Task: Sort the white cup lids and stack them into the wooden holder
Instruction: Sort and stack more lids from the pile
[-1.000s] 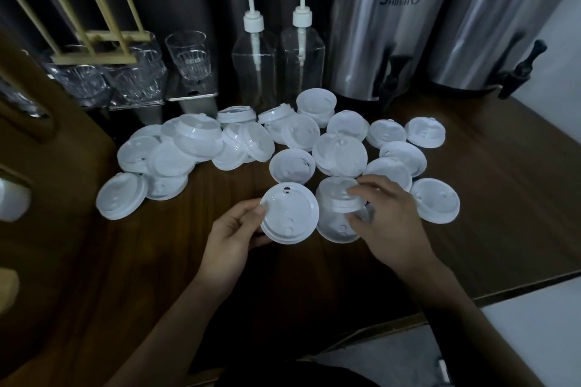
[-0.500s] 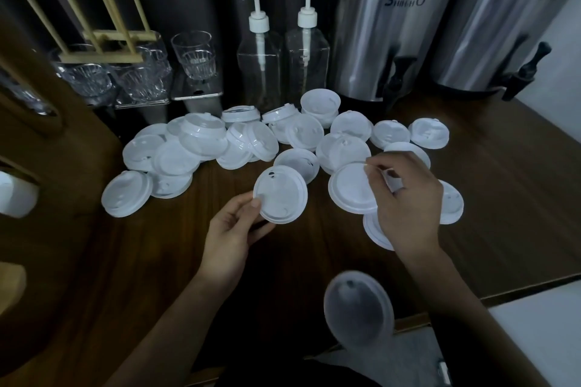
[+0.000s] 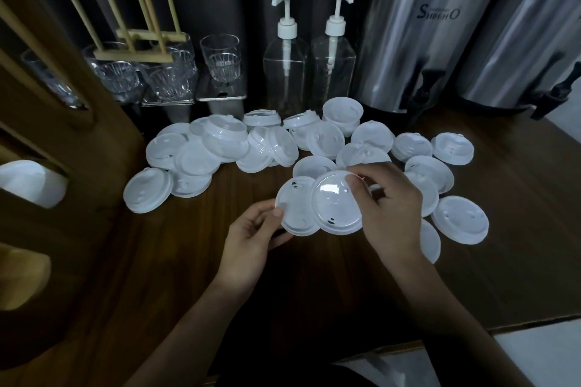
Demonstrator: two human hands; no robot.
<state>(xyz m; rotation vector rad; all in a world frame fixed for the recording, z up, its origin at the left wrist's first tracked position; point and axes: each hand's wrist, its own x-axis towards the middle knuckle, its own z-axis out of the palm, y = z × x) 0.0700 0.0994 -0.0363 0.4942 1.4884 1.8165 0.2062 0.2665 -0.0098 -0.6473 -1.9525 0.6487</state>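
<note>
Several white cup lids [image 3: 207, 160] lie scattered across the dark wooden counter [image 3: 157, 261]. My left hand [image 3: 251, 242] pinches one white lid [image 3: 292, 210] by its left rim, held above the counter. My right hand [image 3: 390, 207] grips a second lid [image 3: 334, 206] and holds it overlapping the right part of the first. A wooden holder [image 3: 44, 141] with oval openings stands at the far left; a white lid stack [image 3: 28, 182] shows through one opening.
At the back stand clear glasses [image 3: 220, 56] under a wooden peg rack [image 3: 135, 38], two pump bottles [image 3: 284, 63] and two steel dispensers [image 3: 418, 28] with black taps. The counter's front edge [image 3: 471, 327] runs at the lower right.
My right hand lifted a lid off the pile and brought it left onto the lid in my left hand. A lid that dropped near the front edge is out of sight now.
</note>
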